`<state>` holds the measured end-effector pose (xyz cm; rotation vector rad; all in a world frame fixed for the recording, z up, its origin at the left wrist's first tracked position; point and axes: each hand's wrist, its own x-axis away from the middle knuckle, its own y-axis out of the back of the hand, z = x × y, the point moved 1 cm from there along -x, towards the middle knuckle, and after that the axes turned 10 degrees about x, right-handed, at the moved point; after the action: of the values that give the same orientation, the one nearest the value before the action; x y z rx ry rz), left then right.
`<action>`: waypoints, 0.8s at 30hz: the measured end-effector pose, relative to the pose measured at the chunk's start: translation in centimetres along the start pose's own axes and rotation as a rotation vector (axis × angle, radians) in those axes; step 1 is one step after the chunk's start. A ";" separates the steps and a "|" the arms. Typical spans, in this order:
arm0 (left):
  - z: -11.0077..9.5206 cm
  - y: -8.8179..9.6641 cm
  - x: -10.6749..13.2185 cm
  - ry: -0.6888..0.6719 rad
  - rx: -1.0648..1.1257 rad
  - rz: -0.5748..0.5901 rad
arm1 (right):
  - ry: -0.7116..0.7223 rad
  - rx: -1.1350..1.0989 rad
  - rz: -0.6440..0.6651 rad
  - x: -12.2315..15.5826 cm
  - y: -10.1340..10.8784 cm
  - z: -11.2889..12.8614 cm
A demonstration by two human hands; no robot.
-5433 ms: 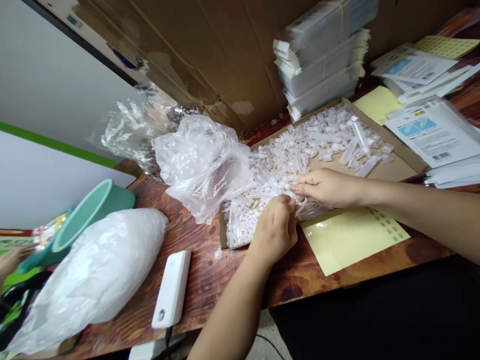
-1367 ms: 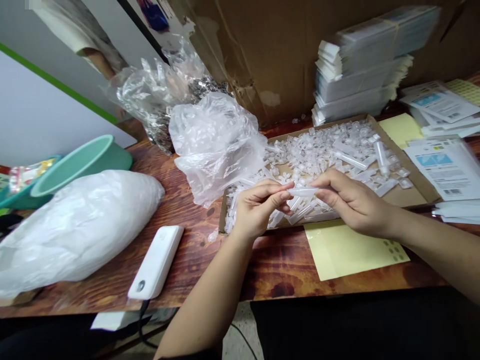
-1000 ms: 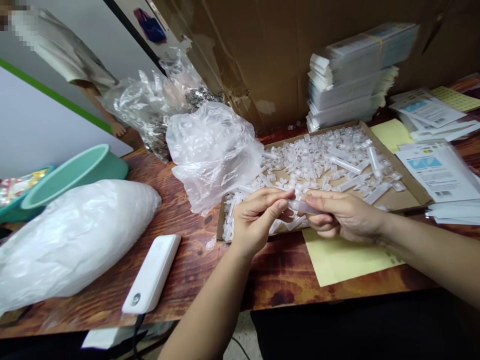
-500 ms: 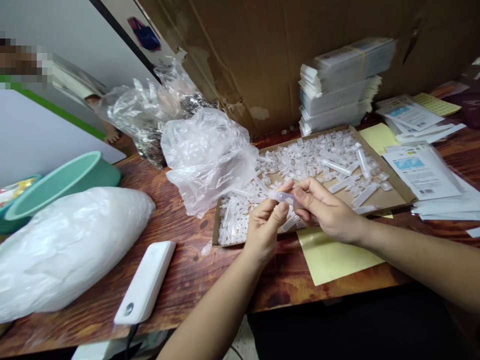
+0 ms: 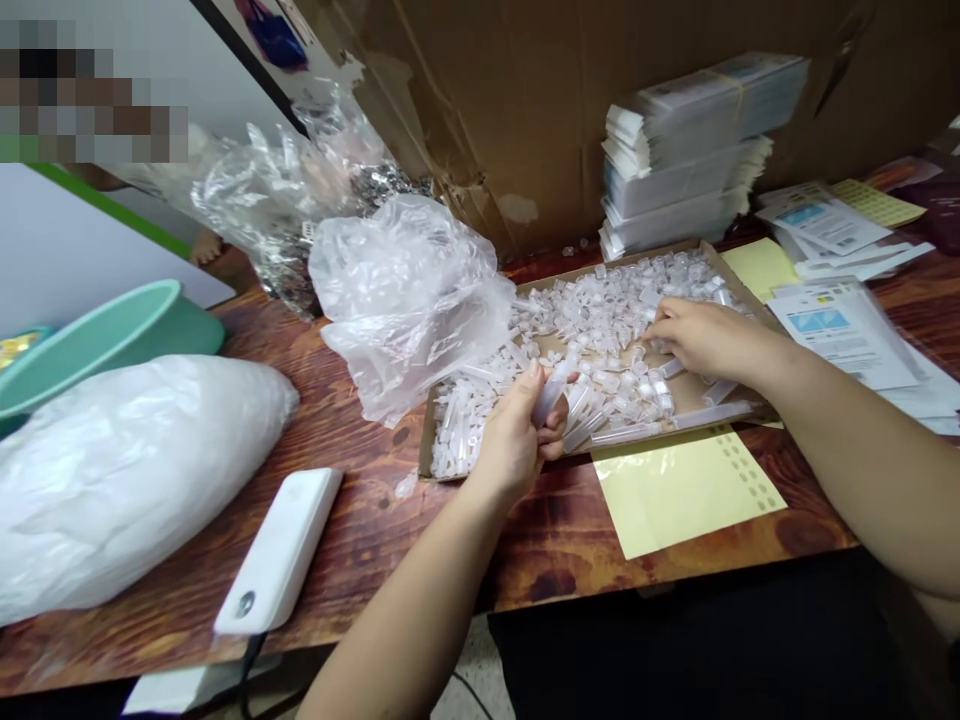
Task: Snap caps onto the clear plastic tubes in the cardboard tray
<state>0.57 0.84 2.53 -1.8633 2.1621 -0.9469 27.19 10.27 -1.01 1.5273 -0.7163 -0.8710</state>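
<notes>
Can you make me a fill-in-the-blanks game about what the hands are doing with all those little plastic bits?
1. The left hand holds a clear plastic ____.
2. The right hand reaches into the pile of small clear caps in the flat ____ tray.
3. Beside the tray's near edge lies a ____ sheet of paper.
4. Near the table's front edge lies a white ____ bank.

Missing words: tube; cardboard; yellow; power

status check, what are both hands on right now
Left hand shut on clear plastic tube. Right hand down among loose clear caps in shallow cardboard tray. Crumpled plastic bag overlaps tray's left end.
</notes>
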 end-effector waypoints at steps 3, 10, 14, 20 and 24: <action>0.1 0.3 -0.1 0.017 0.004 0.006 | -0.053 -0.097 0.010 -0.2 -0.7 -0.6; 0.1 0.8 0.0 -0.014 -0.046 0.088 | -0.023 -0.306 -0.169 -0.1 1.0 0.6; 0.5 1.2 -0.4 -0.040 -0.072 0.150 | -0.035 -0.671 -0.235 0.7 3.6 4.1; 0.7 1.4 -0.4 -0.044 -0.108 0.216 | 0.140 -0.884 -0.349 1.1 4.7 7.3; 0.7 1.2 -0.2 -0.046 -0.147 0.272 | 0.170 -0.932 -0.317 1.2 4.8 7.6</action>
<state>-0.07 0.77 1.29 -1.5725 2.4338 -0.7014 21.54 4.56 3.23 0.8470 0.0964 -1.0829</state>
